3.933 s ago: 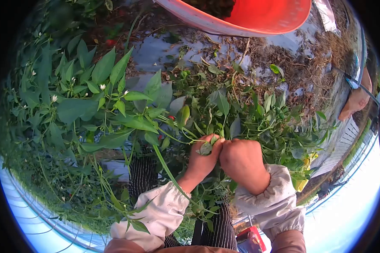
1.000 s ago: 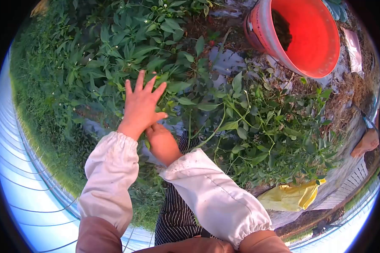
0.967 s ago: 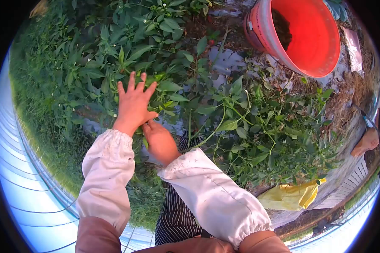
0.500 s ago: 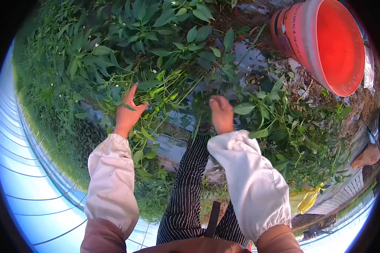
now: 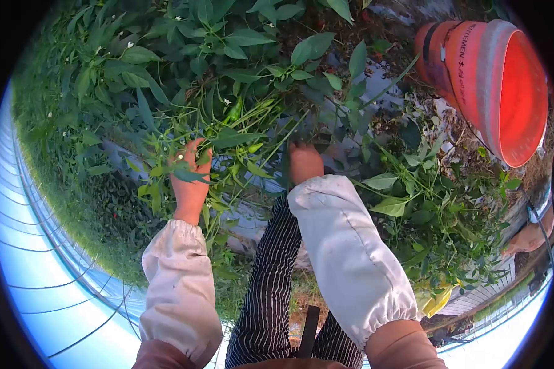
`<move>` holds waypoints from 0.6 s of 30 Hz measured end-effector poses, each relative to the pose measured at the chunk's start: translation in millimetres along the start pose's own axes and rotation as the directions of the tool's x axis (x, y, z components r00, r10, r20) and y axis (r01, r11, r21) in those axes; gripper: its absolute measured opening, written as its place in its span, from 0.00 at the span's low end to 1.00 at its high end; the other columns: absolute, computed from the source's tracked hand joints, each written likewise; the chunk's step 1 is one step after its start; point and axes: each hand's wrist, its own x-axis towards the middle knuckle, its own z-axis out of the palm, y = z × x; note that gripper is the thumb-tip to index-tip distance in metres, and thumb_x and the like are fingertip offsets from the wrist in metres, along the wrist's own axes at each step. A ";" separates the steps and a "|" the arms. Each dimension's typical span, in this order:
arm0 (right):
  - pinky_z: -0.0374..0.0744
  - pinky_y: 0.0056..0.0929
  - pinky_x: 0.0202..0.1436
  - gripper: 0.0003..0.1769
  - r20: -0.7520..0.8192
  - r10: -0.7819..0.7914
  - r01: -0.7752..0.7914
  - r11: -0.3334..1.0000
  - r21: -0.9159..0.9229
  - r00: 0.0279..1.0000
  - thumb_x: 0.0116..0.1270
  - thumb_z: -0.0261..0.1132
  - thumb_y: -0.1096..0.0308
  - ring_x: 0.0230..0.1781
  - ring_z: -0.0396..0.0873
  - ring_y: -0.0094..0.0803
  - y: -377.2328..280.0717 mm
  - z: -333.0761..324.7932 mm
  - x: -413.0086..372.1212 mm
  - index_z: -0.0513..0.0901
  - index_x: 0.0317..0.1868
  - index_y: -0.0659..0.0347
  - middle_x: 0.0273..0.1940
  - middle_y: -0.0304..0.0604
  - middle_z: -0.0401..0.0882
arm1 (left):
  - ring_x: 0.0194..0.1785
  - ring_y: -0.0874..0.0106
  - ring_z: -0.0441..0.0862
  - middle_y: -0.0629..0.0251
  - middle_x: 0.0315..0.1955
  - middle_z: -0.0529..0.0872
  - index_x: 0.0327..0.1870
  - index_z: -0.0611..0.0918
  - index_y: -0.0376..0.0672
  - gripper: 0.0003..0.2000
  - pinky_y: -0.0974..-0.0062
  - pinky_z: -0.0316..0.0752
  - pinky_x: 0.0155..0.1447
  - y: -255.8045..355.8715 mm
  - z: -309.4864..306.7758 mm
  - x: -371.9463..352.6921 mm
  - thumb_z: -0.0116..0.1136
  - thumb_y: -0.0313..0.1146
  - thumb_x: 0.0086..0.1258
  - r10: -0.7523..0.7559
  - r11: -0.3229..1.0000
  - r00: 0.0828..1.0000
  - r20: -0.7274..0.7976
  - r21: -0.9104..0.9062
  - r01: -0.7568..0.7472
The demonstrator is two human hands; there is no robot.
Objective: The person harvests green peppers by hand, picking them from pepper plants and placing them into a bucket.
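Head view: the left hand [image 5: 189,179] is raised into a green-leaved pepper bush [image 5: 184,67] left of the middle. Its fingers curl narrowly around a bunch of thin green stems [image 5: 228,144], which fan out from the grip to the right and far side. A pointed leaf lies across the back of the fingers, so their tips are partly hidden. Small green chilli pods [image 5: 234,111] hang among the stems just beyond this hand, on its far right.

The right hand [image 5: 304,162] is near the left one, a little to the right of it, with the stems between them. Only the back of it shows. Its fingers are buried in the foliage, so I cannot tell how far they are open or what they touch.

Both forearms wear loose white cloth sleeves [image 5: 351,252] with gathered cuffs. Between them, nearer the camera, hangs black-and-white striped cloth [image 5: 268,295].

A large orange-red plastic bucket [image 5: 458,58] stands at the far right, well apart from both hands, tilted so that its open mouth faces right. Silvery ground sheeting [image 5: 375,83] shows between the leaves beside it. Tiny white flowers [image 5: 122,44] dot the bush at the far left. At the right edge another person's hand [image 5: 526,238] shows, and a yellow cloth [image 5: 436,301] lies under the leaves at the near right.
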 end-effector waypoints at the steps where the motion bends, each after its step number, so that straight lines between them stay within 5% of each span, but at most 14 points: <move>1: 0.82 0.42 0.42 0.10 -0.109 -0.066 0.055 0.994 -0.097 0.992 0.54 0.63 0.72 0.47 0.83 0.45 -0.8 7.1 1.4 0.86 0.37 0.61 0.42 0.49 0.84 | 0.47 0.56 0.82 0.57 0.41 0.86 0.54 0.80 0.46 0.14 0.57 0.68 0.60 -0.5 0.1 0.3 0.63 0.37 0.71 -0.043 0.997 0.999 0.019 -0.057 0.044; 2: 0.82 0.42 0.42 0.10 -0.111 -0.068 0.057 0.994 -0.094 0.991 0.54 0.63 0.72 0.47 0.83 0.45 0.8 13.0 3.7 0.86 0.37 0.61 0.42 0.49 0.84 | 0.47 0.56 0.81 0.57 0.41 0.86 0.53 0.80 0.46 0.13 0.56 0.68 0.60 -1.1 -0.2 0.0 0.63 0.36 0.71 -0.086 0.990 0.995 0.042 -0.112 0.090; 4: 0.81 0.43 0.40 0.10 0.187 -0.136 0.174 0.963 -0.206 0.973 0.55 0.63 0.70 0.46 0.82 0.43 -0.3 4.0 9.5 0.86 0.38 0.59 0.41 0.49 0.82 | 0.48 0.55 0.81 0.57 0.41 0.86 0.51 0.81 0.46 0.12 0.54 0.70 0.58 2.4 -1.3 1.4 0.64 0.36 0.70 -0.090 0.992 0.994 0.055 -0.088 0.095; 7: 0.80 0.43 0.37 0.10 0.043 -0.365 0.360 0.882 -0.305 0.930 0.54 0.65 0.67 0.43 0.81 0.44 3.0 -18.5 6.7 0.86 0.37 0.57 0.37 0.48 0.82 | 0.50 0.52 0.77 0.55 0.41 0.84 0.47 0.82 0.40 0.14 0.54 0.71 0.56 19.8 -9.8 -8.4 0.68 0.32 0.64 -0.160 0.965 0.983 0.085 -0.197 0.174; 12: 0.78 0.43 0.37 0.07 0.119 -0.352 0.370 0.907 -0.200 0.928 0.53 0.64 0.65 0.36 0.82 0.42 2.2 -64.2 -42.5 0.82 0.31 0.58 0.32 0.46 0.82 | 0.47 0.57 0.79 0.60 0.40 0.85 0.48 0.85 0.46 0.16 0.57 0.68 0.58 48.4 2.4 -46.7 0.69 0.29 0.58 -0.055 0.994 0.998 -0.016 -0.099 0.053; 14: 0.79 0.44 0.36 0.07 0.126 -0.202 0.220 0.962 -0.159 0.971 0.52 0.64 0.66 0.33 0.83 0.44 -1.1 -85.7 -63.7 0.82 0.31 0.58 0.30 0.48 0.83 | 0.47 0.59 0.78 0.63 0.39 0.83 0.47 0.84 0.46 0.22 0.55 0.65 0.58 64.0 6.2 -59.8 0.62 0.19 0.47 -0.149 0.962 0.989 0.001 -0.229 0.146; 18: 0.80 0.47 0.35 0.07 0.064 -0.012 0.013 1.000 -0.019 0.998 0.57 0.62 0.67 0.29 0.82 0.50 -10.5 -128.5 -90.0 0.84 0.33 0.57 0.29 0.49 0.84 | 0.48 0.58 0.79 0.63 0.40 0.85 0.48 0.85 0.47 0.22 0.57 0.66 0.58 87.0 17.5 -84.1 0.65 0.22 0.47 -0.159 0.960 0.987 -0.035 -0.238 0.146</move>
